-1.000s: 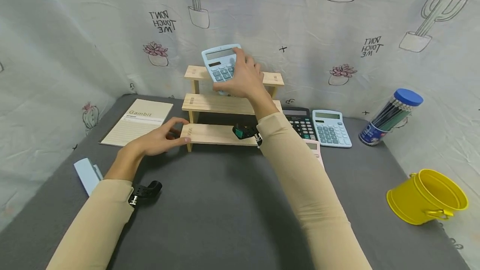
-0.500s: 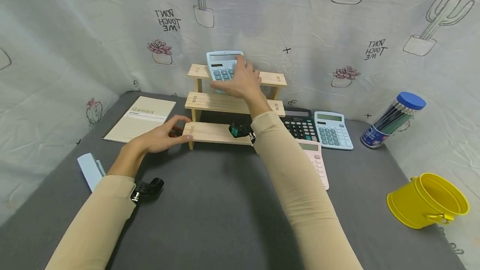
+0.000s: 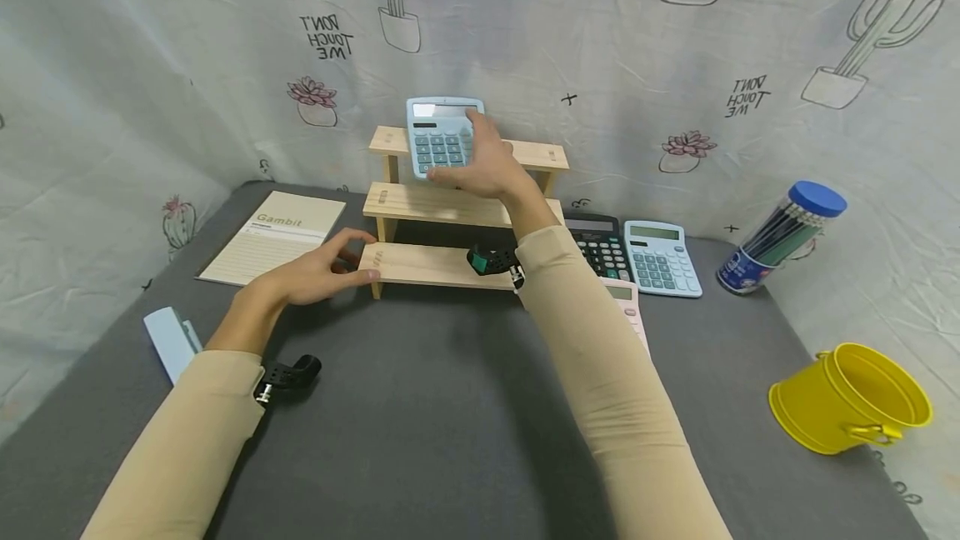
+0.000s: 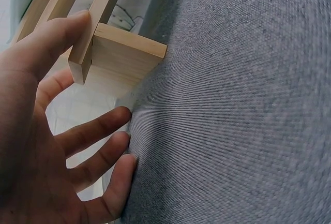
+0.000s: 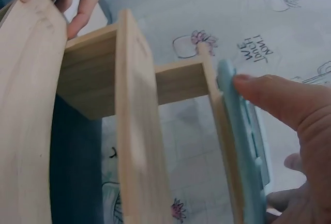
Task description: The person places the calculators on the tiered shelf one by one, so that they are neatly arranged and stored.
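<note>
A light blue calculator (image 3: 437, 133) leans back at the top tier of a three-tier wooden shelf (image 3: 435, 263), its keys facing me. My right hand (image 3: 491, 163) grips it from the right, thumb at the lower edge and a finger by the display. Seen edge-on in the right wrist view, the calculator (image 5: 242, 136) lies right against the top board. My left hand (image 3: 306, 275) holds the left end of the lowest board between thumb and index finger. In the left wrist view the other fingers of that hand (image 4: 36, 167) spread beside the shelf's end panel (image 4: 126, 53).
Right of the shelf lie a black calculator (image 3: 600, 252), another light blue one (image 3: 663, 258) and a pink one (image 3: 628, 307), partly behind my sleeve. A pencil jar (image 3: 776, 236) and yellow bucket (image 3: 847, 398) stand farther right. At left are a notebook (image 3: 273, 238) and a pale blue stapler-like object (image 3: 171, 342).
The calculator in my right hand has gone from tilted to nearly straight and has come down slightly against the top tier. My left hand keeps its hold on the shelf.
</note>
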Motion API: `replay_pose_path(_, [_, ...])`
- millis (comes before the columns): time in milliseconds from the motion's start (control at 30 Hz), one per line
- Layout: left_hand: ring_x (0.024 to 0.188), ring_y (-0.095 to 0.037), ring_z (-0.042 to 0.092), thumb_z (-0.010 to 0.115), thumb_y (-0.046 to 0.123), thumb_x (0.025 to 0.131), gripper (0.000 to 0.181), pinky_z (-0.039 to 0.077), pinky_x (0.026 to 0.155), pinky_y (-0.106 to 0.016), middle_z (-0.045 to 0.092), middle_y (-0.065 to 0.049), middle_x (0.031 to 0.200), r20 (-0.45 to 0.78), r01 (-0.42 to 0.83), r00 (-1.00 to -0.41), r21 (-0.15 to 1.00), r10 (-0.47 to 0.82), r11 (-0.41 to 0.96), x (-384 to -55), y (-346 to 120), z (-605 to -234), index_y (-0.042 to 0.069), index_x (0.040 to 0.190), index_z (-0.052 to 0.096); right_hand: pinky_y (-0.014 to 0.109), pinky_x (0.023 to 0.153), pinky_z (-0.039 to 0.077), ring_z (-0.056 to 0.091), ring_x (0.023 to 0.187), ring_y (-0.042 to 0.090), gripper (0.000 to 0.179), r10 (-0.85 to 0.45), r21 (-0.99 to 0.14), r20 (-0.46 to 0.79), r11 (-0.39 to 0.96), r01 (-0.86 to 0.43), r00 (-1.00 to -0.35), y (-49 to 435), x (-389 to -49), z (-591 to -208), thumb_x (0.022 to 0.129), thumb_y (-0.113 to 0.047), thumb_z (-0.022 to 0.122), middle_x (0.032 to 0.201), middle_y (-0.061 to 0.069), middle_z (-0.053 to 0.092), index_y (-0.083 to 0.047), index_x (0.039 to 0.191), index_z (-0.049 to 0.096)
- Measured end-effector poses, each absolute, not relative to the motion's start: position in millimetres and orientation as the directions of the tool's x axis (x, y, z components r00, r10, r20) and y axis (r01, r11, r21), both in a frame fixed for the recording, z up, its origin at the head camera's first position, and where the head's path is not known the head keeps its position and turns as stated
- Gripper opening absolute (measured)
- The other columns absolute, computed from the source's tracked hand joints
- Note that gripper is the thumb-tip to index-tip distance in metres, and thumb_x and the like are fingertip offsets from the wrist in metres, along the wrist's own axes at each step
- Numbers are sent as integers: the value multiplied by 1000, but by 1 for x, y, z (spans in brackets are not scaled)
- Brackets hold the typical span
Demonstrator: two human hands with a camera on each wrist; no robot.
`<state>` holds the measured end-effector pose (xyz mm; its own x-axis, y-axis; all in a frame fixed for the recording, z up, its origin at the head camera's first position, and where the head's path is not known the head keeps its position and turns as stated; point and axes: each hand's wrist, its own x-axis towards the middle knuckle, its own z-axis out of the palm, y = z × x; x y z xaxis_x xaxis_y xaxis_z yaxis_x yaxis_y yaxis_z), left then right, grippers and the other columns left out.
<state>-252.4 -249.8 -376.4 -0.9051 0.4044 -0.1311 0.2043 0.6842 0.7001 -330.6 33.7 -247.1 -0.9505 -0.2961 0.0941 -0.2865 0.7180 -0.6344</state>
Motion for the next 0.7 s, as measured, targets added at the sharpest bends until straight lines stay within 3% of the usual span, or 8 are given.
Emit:
replay_pose_path(100, [122, -45, 59, 63, 51, 100, 67, 53, 85, -48, 50, -28, 143, -134, 200, -905, 703, 404, 682, -253, -250, -375, 26, 151, 28, 52, 119, 30, 29, 146, 36, 114, -277, -604, 136, 738, -301, -951, 32, -331, -251, 82, -50, 83, 169, 8, 21, -19, 166, 12])
replay_pose_path(300, [120, -44, 60, 64, 49, 100, 66, 53, 84, -47, 51, -28, 142, -131, 199, -906, 708, 403, 677, -253, -251, -379, 26, 151, 28, 55, 120, 22, 24, 151, 36, 111, -200, -510, 150, 823, -249, -968, 18, -332, -261, 82, -67, 76, 169, 11, 16, -25, 165, 15])
replay_pose_path(700, [123, -46, 59, 63, 52, 100, 65, 53, 87, -49, 49, -28, 145, -124, 211, -906, 696, 405, 686, -256, -253, -382, 28, 150, 29, 52, 119, 21, 26, 146, 31, 108, -97, -507, 177, 844, -175, -979, 0, -332, -265, 82, -74, 70, 169, 7, 16, -27, 164, 16])
